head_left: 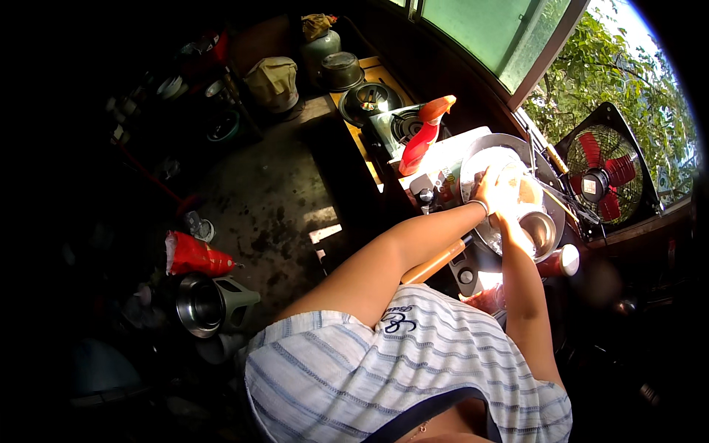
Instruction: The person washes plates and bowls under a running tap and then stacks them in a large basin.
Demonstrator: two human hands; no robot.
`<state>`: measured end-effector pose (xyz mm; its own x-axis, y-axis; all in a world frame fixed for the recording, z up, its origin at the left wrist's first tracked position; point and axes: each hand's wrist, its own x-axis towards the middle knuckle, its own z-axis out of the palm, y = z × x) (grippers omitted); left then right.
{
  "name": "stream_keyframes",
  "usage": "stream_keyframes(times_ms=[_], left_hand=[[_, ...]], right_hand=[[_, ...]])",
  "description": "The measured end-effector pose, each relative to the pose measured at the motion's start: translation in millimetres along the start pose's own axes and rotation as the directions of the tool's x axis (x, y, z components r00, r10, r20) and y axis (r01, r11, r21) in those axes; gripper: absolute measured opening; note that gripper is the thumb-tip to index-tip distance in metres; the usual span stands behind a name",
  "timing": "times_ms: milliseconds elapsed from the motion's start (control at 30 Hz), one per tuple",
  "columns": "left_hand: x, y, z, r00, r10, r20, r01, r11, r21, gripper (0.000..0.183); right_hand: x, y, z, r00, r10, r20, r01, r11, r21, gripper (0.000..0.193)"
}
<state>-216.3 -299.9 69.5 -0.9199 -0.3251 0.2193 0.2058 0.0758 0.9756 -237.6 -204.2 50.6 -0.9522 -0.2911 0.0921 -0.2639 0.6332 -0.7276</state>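
Note:
Both my hands are inside a wide metal basin (470, 162), lit by strong sunlight. My left hand (484, 189), with a bracelet at its wrist, lies against a pale round dish (493, 159) on the basin's left side. Close beside it, my right hand (507, 214) reaches in from below, next to a metal bowl (543, 227). A tan round piece (529, 190) shows just right of the hands. Glare washes out the fingers, so their grip on anything does not show. Thin sticks (559, 203) lean over the basin's right side.
A red spray bottle (419, 148) stands left of the basin, near a gas stove (405, 127) and a lidded pan (371, 101). Right of the basin are a white-lidded jar (567, 260) and a red-bladed fan (602, 177). An orange handle (436, 263) crosses below my left forearm.

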Motion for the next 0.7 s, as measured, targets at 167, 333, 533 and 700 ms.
stream_keyframes(times_ms=[167,333,533,700], left_hand=[[-4,43,-12,0.917,-0.397,0.039,0.399,0.916,-0.047,0.035],[-16,99,-16,0.913,-0.145,0.382,0.209,0.969,-0.133,0.03],[46,-23,16,0.908,-0.301,-0.291,0.233,0.941,-0.247,0.053],[-15,87,-10,0.71,-0.506,0.49,0.68,0.31,-0.664,0.061]], right_hand=[[-34,-7,-21,0.964,-0.025,0.266,-0.197,0.604,0.772,0.036],[-47,-40,-37,0.976,0.089,-0.199,0.122,0.533,0.837,0.047],[-53,-147,-77,0.967,0.198,-0.163,0.148,0.087,0.985,0.052],[-83,-71,-102,0.874,0.423,-0.238,0.109,0.307,0.945,0.045]])
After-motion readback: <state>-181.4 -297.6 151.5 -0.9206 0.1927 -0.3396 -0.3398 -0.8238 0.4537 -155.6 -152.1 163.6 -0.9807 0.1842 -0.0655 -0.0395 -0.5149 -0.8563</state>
